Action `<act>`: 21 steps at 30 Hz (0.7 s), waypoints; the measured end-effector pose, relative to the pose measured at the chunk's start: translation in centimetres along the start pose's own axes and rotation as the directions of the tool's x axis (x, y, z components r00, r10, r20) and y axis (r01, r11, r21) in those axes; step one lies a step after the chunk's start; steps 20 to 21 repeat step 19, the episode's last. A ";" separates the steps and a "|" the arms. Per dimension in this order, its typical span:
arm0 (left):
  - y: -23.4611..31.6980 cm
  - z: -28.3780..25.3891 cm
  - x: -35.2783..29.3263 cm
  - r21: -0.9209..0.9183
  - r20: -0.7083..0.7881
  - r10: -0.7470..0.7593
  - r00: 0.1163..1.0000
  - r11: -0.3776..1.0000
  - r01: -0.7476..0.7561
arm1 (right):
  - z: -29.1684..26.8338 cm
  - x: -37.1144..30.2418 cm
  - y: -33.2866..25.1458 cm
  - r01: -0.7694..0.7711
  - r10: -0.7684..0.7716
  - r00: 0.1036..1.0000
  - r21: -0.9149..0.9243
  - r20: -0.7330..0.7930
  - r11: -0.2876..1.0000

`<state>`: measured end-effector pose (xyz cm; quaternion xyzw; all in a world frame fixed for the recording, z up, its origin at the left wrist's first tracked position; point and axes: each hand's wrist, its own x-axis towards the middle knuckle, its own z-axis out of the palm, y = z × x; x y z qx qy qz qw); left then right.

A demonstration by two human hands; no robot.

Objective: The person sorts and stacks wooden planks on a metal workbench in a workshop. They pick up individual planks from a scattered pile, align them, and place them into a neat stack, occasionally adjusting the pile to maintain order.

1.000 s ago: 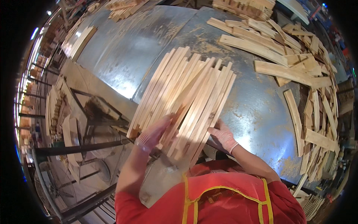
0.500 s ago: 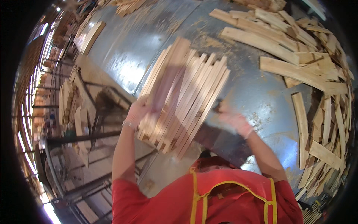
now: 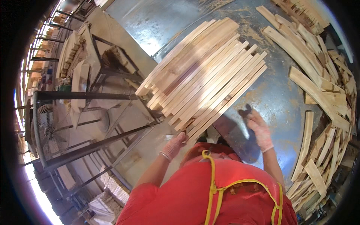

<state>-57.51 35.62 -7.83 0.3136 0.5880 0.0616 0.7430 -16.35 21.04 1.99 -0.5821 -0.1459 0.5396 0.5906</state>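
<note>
A row of long pale wooden strips (image 3: 213,90) lies side by side at a slant on the metal table. A wider board (image 3: 198,56) rests on its far left part, beside narrower strips. My left hand (image 3: 174,145), in a pale glove, is closed at the near end of the strips, its fingers against a strip with a dark knotted mark. To the right of the row, my gloved right hand (image 3: 258,129) hovers over the table with curled fingers. Something dark shows at its fingertips; whether object or shadow is unclear.
Loose wooden offcuts (image 3: 318,93) are heaped along the right side of the metal table (image 3: 279,97), where sawdust is scattered. At the left stand a dark metal frame (image 3: 90,150), a fan (image 3: 48,127) and a rack with stacked wood (image 3: 71,56).
The wide board, blurred over the row before, now lies at its far left. My left hand has moved from the left side to the strips' near end. The view has shifted.
</note>
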 end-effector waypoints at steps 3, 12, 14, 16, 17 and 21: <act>-1.8 0.7 2.6 -0.099 0.204 0.164 0.965 0.984 -0.146 | 1.7 3.0 2.5 -0.121 0.101 0.990 -0.231 -0.096 0.965; 16.0 4.0 -6.7 -0.271 0.580 0.216 0.785 0.960 -0.065 | 9.6 5.6 2.7 -0.006 -0.032 0.985 -0.224 -0.168 0.975; 20.0 6.3 -4.0 0.004 0.571 0.167 0.804 0.978 -0.206 | 10.6 5.7 2.5 -0.009 -0.031 0.987 -0.246 -0.157 0.969; 22.9 8.7 -5.1 0.269 0.660 0.163 0.733 0.860 -0.433 | 10.9 5.3 2.8 0.013 -0.042 0.988 -0.193 -0.148 0.981; 23.8 9.4 -6.2 0.285 0.661 0.109 0.742 0.879 -0.382 | 10.9 5.1 3.4 0.045 -0.063 0.988 -0.132 -0.139 0.990; 26.7 11.2 -9.2 0.419 0.672 0.127 0.730 0.747 -0.516 | 10.0 5.2 3.7 0.099 -0.107 0.980 -0.061 -0.165 0.993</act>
